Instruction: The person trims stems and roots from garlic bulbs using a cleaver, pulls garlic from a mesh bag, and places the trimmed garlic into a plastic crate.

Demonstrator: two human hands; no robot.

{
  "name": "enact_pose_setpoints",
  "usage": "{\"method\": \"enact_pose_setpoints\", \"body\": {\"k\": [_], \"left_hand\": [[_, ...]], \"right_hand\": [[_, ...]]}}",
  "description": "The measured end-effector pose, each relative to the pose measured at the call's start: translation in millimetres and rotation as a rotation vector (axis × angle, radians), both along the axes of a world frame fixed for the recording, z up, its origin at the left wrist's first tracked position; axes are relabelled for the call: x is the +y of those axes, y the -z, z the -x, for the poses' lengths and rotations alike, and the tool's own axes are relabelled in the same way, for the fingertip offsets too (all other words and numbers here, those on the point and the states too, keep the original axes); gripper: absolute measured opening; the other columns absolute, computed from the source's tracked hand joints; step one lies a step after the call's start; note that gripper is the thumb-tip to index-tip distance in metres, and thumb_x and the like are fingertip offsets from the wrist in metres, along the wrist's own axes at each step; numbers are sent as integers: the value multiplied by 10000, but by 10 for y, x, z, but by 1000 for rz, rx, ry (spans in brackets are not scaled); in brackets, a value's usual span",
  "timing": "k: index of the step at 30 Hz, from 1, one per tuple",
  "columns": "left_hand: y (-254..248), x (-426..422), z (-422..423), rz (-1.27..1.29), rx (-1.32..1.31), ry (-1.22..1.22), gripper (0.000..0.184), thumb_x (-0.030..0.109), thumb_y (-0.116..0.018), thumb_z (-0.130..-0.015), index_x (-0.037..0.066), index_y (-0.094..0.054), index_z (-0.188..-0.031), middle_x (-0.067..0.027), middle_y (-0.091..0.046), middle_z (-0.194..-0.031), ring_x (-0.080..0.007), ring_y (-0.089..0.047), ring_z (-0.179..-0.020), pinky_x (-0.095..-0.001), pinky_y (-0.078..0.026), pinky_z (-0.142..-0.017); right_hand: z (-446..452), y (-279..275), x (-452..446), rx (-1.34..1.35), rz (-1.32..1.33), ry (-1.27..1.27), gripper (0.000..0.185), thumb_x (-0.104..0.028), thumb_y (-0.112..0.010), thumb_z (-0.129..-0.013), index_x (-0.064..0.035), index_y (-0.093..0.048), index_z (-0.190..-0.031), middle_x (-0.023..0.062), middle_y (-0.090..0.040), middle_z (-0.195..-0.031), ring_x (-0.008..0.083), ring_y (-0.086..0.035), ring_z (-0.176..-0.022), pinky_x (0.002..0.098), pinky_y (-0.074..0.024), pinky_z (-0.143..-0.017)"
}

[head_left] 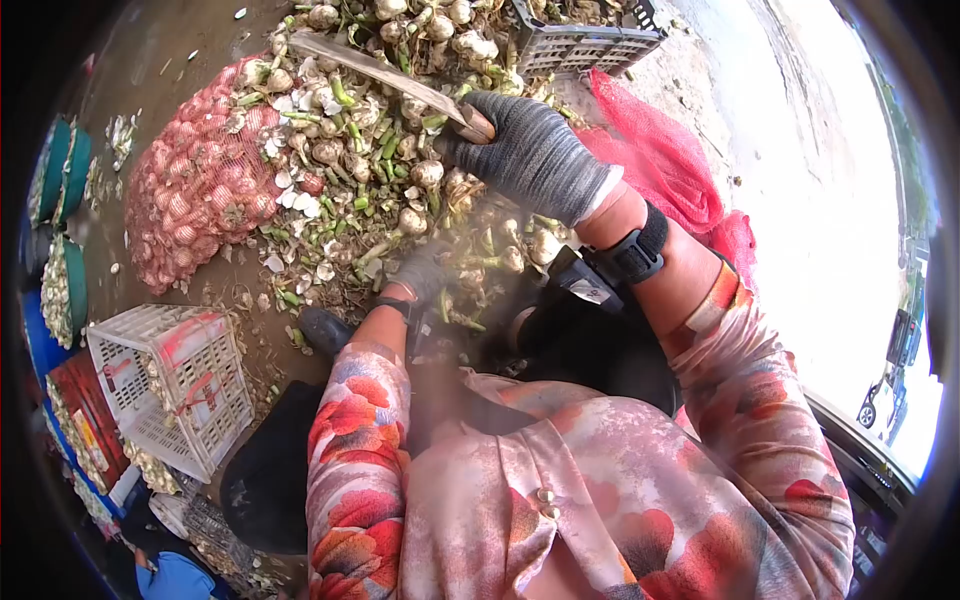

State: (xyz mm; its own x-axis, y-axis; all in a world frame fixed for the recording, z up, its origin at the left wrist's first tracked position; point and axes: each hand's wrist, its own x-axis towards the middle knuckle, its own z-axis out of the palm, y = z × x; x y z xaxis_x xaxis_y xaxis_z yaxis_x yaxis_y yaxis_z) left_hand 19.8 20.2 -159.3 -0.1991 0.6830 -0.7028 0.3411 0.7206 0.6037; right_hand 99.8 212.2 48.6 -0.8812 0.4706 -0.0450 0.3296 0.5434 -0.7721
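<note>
My right hand [535, 150], in a grey knit glove, is closed around the wooden handle of a knife [385, 74]. Its long blade points to the upper left, above a heap of garlic bulbs [425, 175] with cut green stems and loose skins. Lower down, my left hand [420, 275], also gloved, is at the near side of the heap. A haze over the view blurs its fingers, so I cannot make out whether they hold anything.
Left of the heap lies a full red mesh sack of garlic [200, 180]. A pink mesh bag [665, 160] is at the right, beneath a black crate [585, 45]. A white crate [170, 385] lies lower left; a person in blue [175, 578] is beyond.
</note>
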Motion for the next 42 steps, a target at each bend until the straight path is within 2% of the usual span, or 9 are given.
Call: {"method": "enact_pose_setpoints", "body": {"k": [3,5,11,16,18,22,33,37,42], "left_hand": [[43,-309,181,-215,-429,-396,653,274,-802,-708,57,-529,-1260,-51,-576,-1175,-232,-592,-961,-357,-500,-813],[-329,-403,305,-248,-610,-515,643,281,-780,-743,47,-504,-1274,-62,-591,-1131,-198,-608,-903,-320,-525,-747],[-1314,-596,449,-384,-639,-732,569,295,-733,-781,33,-526,-1242,-101,-623,-1035,-195,-628,-838,-321,-544,-730],[-2481,-1733,657,-470,847,-137,448,268,-643,-871,4,-534,-1216,-104,-637,-1015,-203,-634,-945,-341,-535,-803],[-3122,-2381,472,-813,-19,-1020,535,294,-661,-859,-45,-494,-1237,-158,-618,-1090,-275,-626,-1022,-381,-542,-867],[-3791,-3804,-277,-786,127,-1333,465,271,-704,-830,-1,-555,-1177,-127,-657,-996,-181,-640,-831,-291,-526,-730],[-1399,-5572,-1622,732,693,-1134,411,237,-639,-869,75,-533,-1231,-100,-620,-1092,-248,-574,-1015,-365,-481,-915],[-620,-5616,-1848,594,1328,-1137,405,190,-653,-850,88,-537,-1225,-111,-627,-1132,-295,-570,-1076,-397,-465,-962],[-771,-6263,-1955,-461,622,-1528,529,163,-749,-755,78,-557,-1241,-163,-585,-1209,-280,-577,-1084,-416,-477,-934]], "right_hand": [[-8,60,102,2,62,24,182,-177,-682,-866,-27,-594,-920,47,-598,-727,117,-538,-671,305,-474,-641],[63,156,148,50,38,9,350,-385,-632,-845,-45,-623,-926,200,-636,-745,401,-627,-733,453,-491,-662],[275,226,51,10,20,-7,342,-349,-639,-844,-9,-604,-867,199,-623,-735,365,-621,-709,423,-483,-674],[250,571,23,-56,66,-71,334,-247,-656,-855,-27,-593,-1097,148,-654,-786,213,-620,-703,343,-497,-695],[221,776,33,-46,28,-106,336,-226,-659,-858,-4,-590,-1100,158,-657,-819,202,-611,-736,334,-487,-709],[305,1293,325,44,-636,-550,215,-183,-595,-868,-24,-602,-1013,145,-645,-788,285,-605,-718,378,-486,-679],[165,1345,163,-372,-382,-359,260,-301,-529,-910,-57,-592,-970,194,-603,-870,391,-580,-800,456,-468,-698],[66,1185,95,-253,-392,-423,297,-306,-569,-899,-20,-574,-980,205,-615,-826,397,-586,-791,450,-463,-682],[573,1047,496,44,-996,-674,359,-147,-617,-810,-54,-574,-1153,158,-605,-954,316,-596,-717,417,-515,-629]]}}
